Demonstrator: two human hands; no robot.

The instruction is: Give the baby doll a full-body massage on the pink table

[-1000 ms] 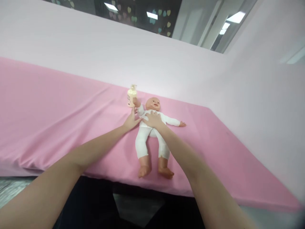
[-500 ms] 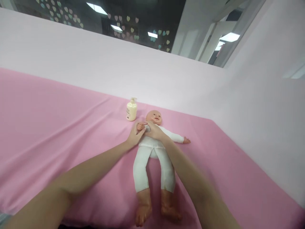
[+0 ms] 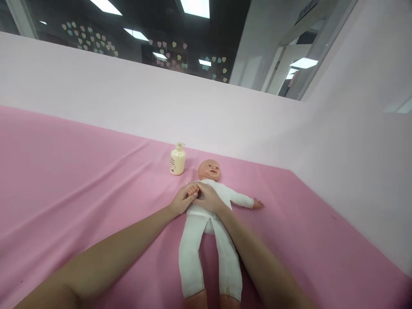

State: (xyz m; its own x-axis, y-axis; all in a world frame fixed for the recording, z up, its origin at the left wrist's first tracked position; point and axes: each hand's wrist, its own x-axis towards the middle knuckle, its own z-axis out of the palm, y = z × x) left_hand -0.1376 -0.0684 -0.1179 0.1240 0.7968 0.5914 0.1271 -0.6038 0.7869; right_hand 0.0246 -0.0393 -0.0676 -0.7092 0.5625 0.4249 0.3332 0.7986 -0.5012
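A baby doll (image 3: 210, 219) in a white suit lies on its back on pink cloth, its head away from me. My left hand (image 3: 182, 200) is closed round the doll's arm on the left side, and the doll's small fist (image 3: 192, 190) shows between my hands. Against that same arm, over the chest, my right hand (image 3: 207, 196) is wrapped with bent fingers; some of its fingertips are hidden. The doll's other arm (image 3: 243, 200) is stretched out to the right.
A pale yellow pump bottle (image 3: 178, 159) stands on the pink cloth (image 3: 96, 171) behind my left hand. White walls (image 3: 257, 133) rise behind and to the right, with a dark window (image 3: 193, 34) above.
The view has tilted up, so everything sits lower. My hands have drawn the doll's arm slightly in over its chest, and my right hand now covers more of it.
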